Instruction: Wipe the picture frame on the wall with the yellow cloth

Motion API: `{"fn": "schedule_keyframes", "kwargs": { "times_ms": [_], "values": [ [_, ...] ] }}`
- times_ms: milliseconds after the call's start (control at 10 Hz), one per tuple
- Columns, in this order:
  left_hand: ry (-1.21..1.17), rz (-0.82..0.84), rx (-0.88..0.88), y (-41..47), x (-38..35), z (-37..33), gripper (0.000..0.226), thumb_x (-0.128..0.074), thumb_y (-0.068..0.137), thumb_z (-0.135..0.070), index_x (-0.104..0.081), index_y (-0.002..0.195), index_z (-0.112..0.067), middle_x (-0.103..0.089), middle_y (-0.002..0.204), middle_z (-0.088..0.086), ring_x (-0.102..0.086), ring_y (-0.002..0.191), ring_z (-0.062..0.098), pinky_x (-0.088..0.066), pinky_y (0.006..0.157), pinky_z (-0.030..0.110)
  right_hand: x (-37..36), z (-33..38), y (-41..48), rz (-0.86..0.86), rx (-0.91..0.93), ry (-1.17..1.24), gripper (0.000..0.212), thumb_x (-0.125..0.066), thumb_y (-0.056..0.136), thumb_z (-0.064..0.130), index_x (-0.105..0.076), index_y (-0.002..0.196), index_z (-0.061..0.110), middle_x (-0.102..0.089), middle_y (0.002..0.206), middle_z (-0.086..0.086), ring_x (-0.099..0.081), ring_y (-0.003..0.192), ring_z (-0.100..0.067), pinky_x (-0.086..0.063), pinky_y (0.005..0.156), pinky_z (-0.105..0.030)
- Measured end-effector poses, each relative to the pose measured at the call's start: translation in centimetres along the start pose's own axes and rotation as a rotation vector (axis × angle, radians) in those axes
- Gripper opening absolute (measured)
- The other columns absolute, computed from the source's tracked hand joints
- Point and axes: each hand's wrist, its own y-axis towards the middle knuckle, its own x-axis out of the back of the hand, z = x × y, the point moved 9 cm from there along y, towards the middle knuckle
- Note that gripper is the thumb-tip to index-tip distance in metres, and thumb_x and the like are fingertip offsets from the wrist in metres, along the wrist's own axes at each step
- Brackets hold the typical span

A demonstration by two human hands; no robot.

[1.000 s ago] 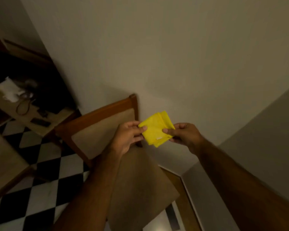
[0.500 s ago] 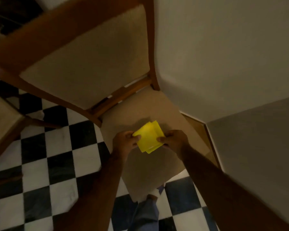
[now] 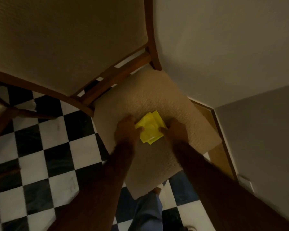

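A folded yellow cloth (image 3: 149,126) sits low over the beige seat of a wooden chair (image 3: 158,100). My left hand (image 3: 126,126) pinches its left edge and my right hand (image 3: 175,129) pinches its right edge, thumbs on top. Whether the cloth rests on the seat or hovers just above it I cannot tell. No picture frame is in view; only bare wall (image 3: 223,47) shows above the chair.
The chair's padded backrest (image 3: 65,42) fills the upper left. A black-and-white checkered floor (image 3: 45,155) lies to the left and below. A second chair's wooden leg (image 3: 0,120) is at the far left. A grey wall panel (image 3: 260,139) stands at the right. My trouser leg (image 3: 147,212) shows below.
My view has dropped from the wall to the chair seat. Both hands have carried the folded cloth down toward the seat, still holding it at both edges.
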Motion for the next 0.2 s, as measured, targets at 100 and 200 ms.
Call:
{"fn": "schedule_keyframes", "kwargs": {
  "times_ms": [100, 200],
  "values": [
    [0.241, -0.119, -0.236, -2.7, 2.8, -3.7, 0.072, -0.057, 0.094, -0.050, -0.037, 0.151, -0.011, -0.038, 0.158, 0.016, -0.034, 0.147, 0.034, -0.032, 0.116, 0.049, 4.6, 2.2, -3.0, -0.231, 0.125, -0.347, 0.079, -0.043, 0.101, 0.055, -0.028, 0.157, 0.001, -0.034, 0.161, -0.026, -0.032, 0.150, -0.039, -0.031, 0.117, -0.048],
    [0.270, -0.237, -0.372, -5.5, 5.4, -6.4, 0.081, -0.044, 0.096, -0.060, -0.030, 0.155, -0.008, -0.029, 0.165, 0.014, -0.024, 0.154, 0.032, -0.021, 0.123, 0.052, 7.8, 3.7, -5.8, -0.351, 0.236, -0.471, 0.089, -0.032, 0.100, 0.064, -0.014, 0.162, 0.002, -0.014, 0.171, -0.022, -0.011, 0.160, -0.036, -0.013, 0.127, -0.049]
  ]
}}
